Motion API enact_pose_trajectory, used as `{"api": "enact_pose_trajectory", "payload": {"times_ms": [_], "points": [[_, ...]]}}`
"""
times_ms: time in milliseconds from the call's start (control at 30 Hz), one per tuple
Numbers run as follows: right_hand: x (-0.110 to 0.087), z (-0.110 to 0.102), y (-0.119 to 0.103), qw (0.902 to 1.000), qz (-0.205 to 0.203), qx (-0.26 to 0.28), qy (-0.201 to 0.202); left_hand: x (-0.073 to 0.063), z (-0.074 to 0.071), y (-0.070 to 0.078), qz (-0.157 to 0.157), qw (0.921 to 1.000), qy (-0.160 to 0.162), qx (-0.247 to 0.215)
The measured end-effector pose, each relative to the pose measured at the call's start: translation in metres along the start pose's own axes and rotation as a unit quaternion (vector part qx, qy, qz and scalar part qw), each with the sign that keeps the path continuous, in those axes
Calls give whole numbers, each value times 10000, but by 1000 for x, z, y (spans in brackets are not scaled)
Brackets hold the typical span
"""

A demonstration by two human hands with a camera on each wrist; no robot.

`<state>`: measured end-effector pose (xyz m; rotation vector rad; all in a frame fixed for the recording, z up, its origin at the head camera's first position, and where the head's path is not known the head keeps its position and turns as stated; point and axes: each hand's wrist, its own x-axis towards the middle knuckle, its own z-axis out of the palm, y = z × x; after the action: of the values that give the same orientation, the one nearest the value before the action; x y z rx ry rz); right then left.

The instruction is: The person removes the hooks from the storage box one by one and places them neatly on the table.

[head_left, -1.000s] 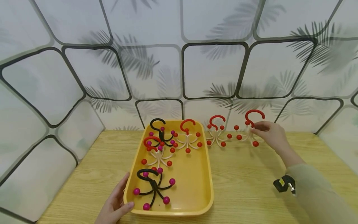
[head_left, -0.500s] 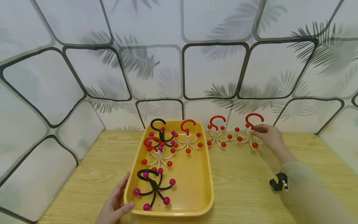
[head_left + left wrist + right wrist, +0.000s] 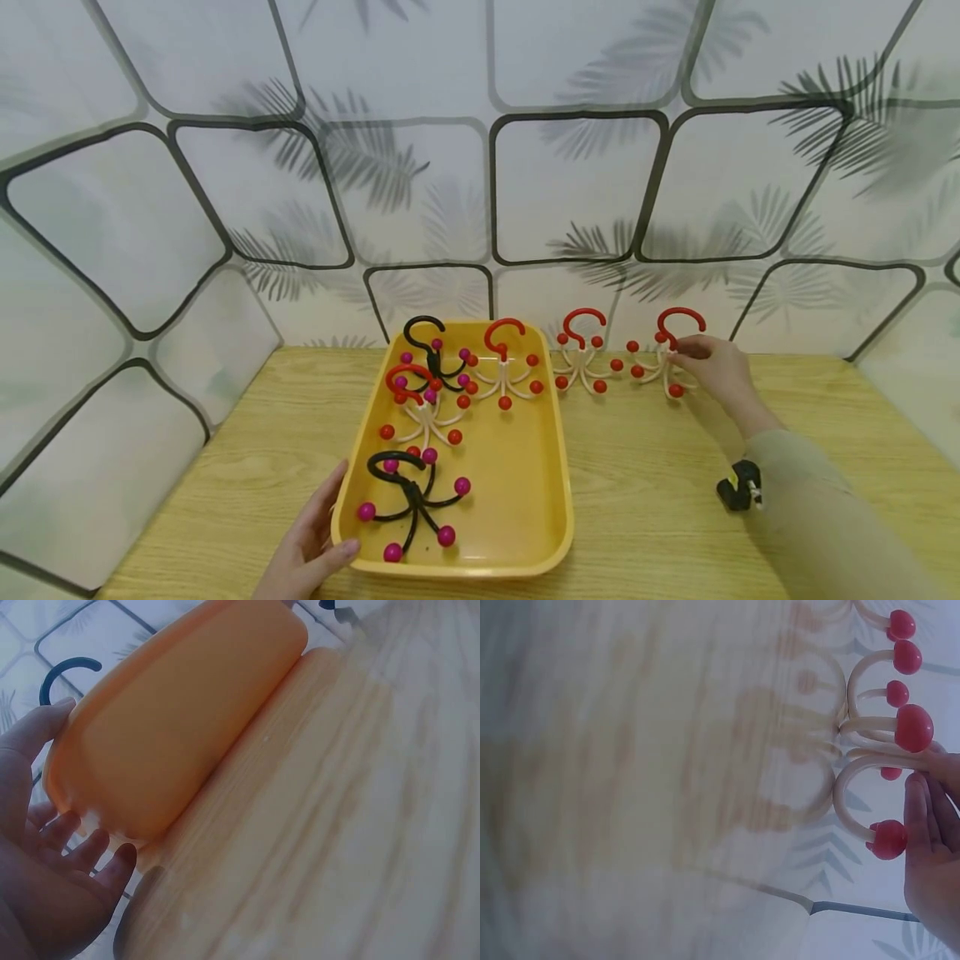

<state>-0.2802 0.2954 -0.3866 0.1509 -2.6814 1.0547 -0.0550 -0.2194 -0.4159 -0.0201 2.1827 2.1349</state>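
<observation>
My right hand (image 3: 716,367) pinches a multi-arm hook hanger (image 3: 681,312), white-armed with a red hook and red ball tips, by its stem, upright close over the table at the back right. In the right wrist view, its curved arms (image 3: 842,796) reach down to the tabletop beside my fingers (image 3: 919,810). My left hand (image 3: 311,542) grips the front left corner of a yellow tray (image 3: 564,475), thumb on the rim, fingers outside. Inside the tray stand two black hangers with pink balls, one in front (image 3: 414,493), and two red-and-white ones, the rear one (image 3: 503,368) at the back right.
Another red-and-white hanger (image 3: 581,363) stands on the table just right of the tray, between it and the held one. The wood-grain table (image 3: 645,500) meets a patterned wall (image 3: 577,192) behind and on both sides. A black camera mount (image 3: 741,486) sits on my right wrist.
My right hand has lowered the red-and-white hanger a little toward the table and shifted it slightly left. The left hand and the tray stay where they were.
</observation>
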Motion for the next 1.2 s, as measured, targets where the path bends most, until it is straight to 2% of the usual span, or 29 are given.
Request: {"api": "enact_pose_trajectory", "payload": {"times_ms": [267, 500, 633, 767, 1000, 1100, 1200], "points": [[0, 1, 1, 9999, -73, -96, -22, 0, -1, -1, -4, 9999, -100, -73], [-5, -5, -6, 9995, 119, 244, -142, 0, -1, -1, -6, 9999, -111, -74], [-7, -12, -11, 9988, 252, 423, 76, 0, 0, 0, -14, 9999, -94, -72], [-7, -20, -21, 9973, 213, 582, 397, -1, 0, 1, -33, 10000, -52, -57], [-12, -25, -62, 9920, -294, 855, 880, 0, 0, 1, -35, 10000, -35, -7], [-14, -18, -81, 9881, -658, 1114, 833, 0, 0, 1, -8, 10000, -57, -33], [-17, -5, -97, 9849, -987, 1337, 478, 0, 0, 1, -16, 10000, -60, -59]]}}
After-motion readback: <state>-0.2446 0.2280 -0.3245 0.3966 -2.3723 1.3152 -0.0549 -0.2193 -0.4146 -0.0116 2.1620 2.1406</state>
